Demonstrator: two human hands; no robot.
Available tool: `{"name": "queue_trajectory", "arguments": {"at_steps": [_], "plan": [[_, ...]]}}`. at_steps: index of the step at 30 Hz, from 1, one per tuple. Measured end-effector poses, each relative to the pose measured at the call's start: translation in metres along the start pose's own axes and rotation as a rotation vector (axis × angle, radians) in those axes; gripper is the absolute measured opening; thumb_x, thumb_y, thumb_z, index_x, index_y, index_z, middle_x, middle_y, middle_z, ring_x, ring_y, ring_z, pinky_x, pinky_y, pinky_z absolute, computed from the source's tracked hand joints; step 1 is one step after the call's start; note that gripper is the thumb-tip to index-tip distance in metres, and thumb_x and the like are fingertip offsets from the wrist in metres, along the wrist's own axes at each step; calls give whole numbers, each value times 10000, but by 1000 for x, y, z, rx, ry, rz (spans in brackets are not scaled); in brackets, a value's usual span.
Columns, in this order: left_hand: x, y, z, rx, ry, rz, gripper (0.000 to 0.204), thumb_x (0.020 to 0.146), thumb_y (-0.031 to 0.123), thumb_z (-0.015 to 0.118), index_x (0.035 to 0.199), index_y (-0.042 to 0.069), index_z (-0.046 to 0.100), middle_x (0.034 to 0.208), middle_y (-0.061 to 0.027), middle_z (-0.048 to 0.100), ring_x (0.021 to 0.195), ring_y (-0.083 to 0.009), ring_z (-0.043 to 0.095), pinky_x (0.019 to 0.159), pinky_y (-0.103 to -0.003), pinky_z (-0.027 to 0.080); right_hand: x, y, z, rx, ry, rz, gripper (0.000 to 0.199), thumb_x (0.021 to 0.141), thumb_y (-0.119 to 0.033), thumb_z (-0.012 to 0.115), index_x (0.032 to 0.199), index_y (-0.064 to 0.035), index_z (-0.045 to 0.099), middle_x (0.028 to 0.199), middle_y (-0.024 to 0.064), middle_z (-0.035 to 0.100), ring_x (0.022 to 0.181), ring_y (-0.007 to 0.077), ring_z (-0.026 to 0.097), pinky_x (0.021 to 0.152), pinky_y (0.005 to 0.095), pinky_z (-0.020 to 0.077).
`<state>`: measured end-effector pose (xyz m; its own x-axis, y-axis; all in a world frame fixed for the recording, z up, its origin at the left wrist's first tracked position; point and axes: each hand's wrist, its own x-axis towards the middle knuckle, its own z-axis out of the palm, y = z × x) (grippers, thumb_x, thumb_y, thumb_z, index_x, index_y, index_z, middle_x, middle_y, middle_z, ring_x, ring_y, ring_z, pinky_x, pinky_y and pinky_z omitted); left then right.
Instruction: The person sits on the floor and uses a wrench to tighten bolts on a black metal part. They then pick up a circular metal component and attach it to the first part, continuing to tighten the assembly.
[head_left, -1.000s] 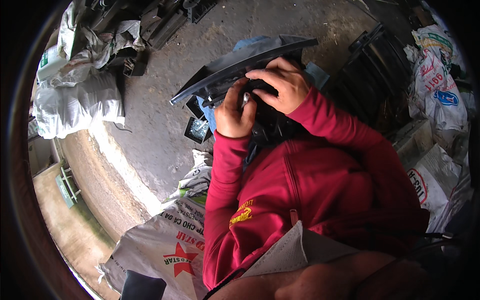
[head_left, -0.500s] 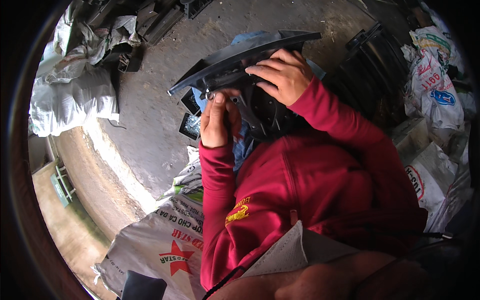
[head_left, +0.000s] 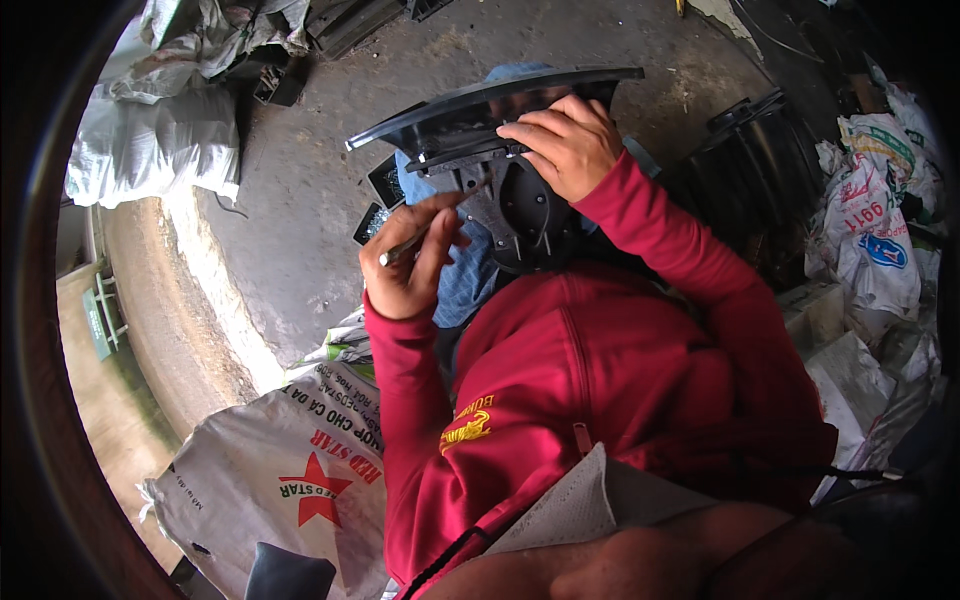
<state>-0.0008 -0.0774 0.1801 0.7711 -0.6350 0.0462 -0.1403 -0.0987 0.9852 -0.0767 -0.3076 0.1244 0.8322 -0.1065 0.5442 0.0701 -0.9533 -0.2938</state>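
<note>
Hands: left hand (head_left: pixel 408 262) grips a thin tool (head_left: pixel 425 232), right hand (head_left: pixel 563 145) clasps a dark plastic panel (head_left: pixel 480 110).

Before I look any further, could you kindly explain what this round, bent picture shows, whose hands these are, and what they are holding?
The picture comes from a wide camera worn on a person's head, looking down, so straight edges bend near the rim. The two arms in red sleeves belong to that person. The left hand grips a thin metal tool, probably a screwdriver, pointed at a dark plastic panel with a stand. The right hand rests on top of that panel and steadies it, fingers curled over its edge. Below is a grey concrete floor. A printed white sack lies at lower left, more white sacks at upper left, and a black bin with further bags at right.
</note>
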Motion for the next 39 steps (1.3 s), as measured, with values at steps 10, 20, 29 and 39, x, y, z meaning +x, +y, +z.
{"name": "queue_trajectory", "arguments": {"at_steps": [10,20,29,39], "plan": [[7,-24,47,227,99,321,144,979,10,531,1059,-68,622,818,-145,714,718,-179,714,599,-266,549,-3,2,2,3,68,11,328,766,-145,733,1089,-199,716,1032,-77,677,958,160,569,816,360,420],[1,-39,71,613,208,549,262,841,-98,576,1061,-8,684,840,-146,700,729,-239,721,633,-327,565,-3,3,11,-2,106,15,270,790,-159,646,1047,-189,723,1010,-86,677,953,165,571,823,370,420],[11,-39,72,708,113,540,231,952,100,496,1044,31,696,812,-121,632,647,-296,622,602,-385,497,-6,3,15,-26,156,-5,261,793,-182,631,1037,-168,725,996,-63,673,949,173,573,821,370,426],[81,-12,70,824,92,394,406,982,268,543,645,82,673,550,-167,594,516,-383,611,483,-455,492,-15,0,12,77,104,48,240,804,-173,632,1029,-193,716,1042,-65,663,1008,191,578,865,413,438]]}}
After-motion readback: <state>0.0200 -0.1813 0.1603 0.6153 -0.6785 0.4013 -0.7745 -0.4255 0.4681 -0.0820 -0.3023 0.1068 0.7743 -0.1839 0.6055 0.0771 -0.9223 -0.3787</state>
